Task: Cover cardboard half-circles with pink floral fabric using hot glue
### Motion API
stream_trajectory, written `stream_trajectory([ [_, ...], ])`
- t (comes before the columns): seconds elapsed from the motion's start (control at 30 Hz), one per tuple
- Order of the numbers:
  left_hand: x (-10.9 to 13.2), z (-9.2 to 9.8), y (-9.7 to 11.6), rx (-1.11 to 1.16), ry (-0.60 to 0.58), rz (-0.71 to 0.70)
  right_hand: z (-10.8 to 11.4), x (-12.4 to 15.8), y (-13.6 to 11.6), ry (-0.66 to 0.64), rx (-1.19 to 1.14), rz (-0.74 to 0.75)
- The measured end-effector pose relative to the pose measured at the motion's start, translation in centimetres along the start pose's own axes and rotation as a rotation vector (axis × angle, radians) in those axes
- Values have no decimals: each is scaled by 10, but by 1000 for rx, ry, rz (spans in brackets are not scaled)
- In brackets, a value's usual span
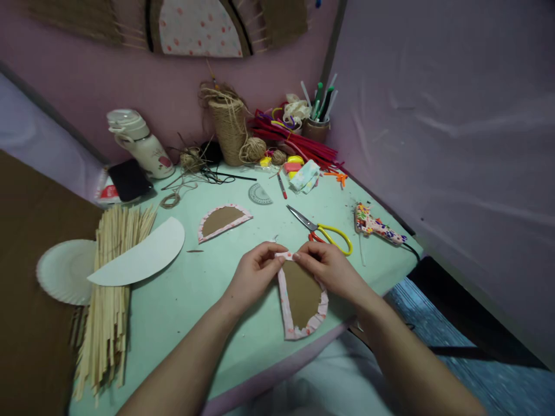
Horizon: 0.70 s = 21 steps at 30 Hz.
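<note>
A cardboard half-circle [301,292] with pink-spotted white fabric folded over its edges is held near the table's front edge, its straight side to the left. My left hand [255,274] pinches the fabric at its top left corner. Close beside it, my right hand [327,268] pinches the same top edge, thumb and fingers together. A second fabric-edged half-circle [223,222] lies flat farther back on the left. Scissors with yellow and red handles [318,226] rest just beyond my hands, blades pointing away to the left.
On the right lies a patterned glue gun [377,225]. Wooden sticks [106,312], a white paper piece [143,260] and a paper plate [65,271] are at left. Behind stand a bottle [145,147], twine [228,124] and a pen cup [315,128]; a protractor [260,195] lies mid-table.
</note>
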<state>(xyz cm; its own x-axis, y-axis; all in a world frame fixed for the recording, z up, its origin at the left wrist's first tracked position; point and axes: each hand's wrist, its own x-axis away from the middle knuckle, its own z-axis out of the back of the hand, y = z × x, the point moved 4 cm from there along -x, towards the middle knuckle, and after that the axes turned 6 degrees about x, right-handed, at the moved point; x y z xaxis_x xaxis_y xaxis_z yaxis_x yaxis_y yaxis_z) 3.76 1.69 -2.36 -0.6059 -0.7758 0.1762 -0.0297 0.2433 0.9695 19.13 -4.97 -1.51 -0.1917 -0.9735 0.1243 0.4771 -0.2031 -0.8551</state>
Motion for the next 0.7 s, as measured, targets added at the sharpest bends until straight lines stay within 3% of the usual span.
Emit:
stream_trajectory([
  [0.07,0,-2,-5,93,-33,118,-1,-2,3,-35,9,-7],
  [0.17,5,-11,-16,240,-185,396,-2,-6,4,-41,-3,0],
  [0.23,9,-14,-22,234,-269,496,0,-8,2,-29,-36,8],
  [0.47,5,-10,-20,299,-194,389,15,-3,2,-71,-171,21],
  [0.57,5,-11,-17,289,-176,386,12,-2,5,-2,-135,-11],
  [0.7,8,-13,-14,276,-179,407,3,-5,3,-12,-126,24],
])
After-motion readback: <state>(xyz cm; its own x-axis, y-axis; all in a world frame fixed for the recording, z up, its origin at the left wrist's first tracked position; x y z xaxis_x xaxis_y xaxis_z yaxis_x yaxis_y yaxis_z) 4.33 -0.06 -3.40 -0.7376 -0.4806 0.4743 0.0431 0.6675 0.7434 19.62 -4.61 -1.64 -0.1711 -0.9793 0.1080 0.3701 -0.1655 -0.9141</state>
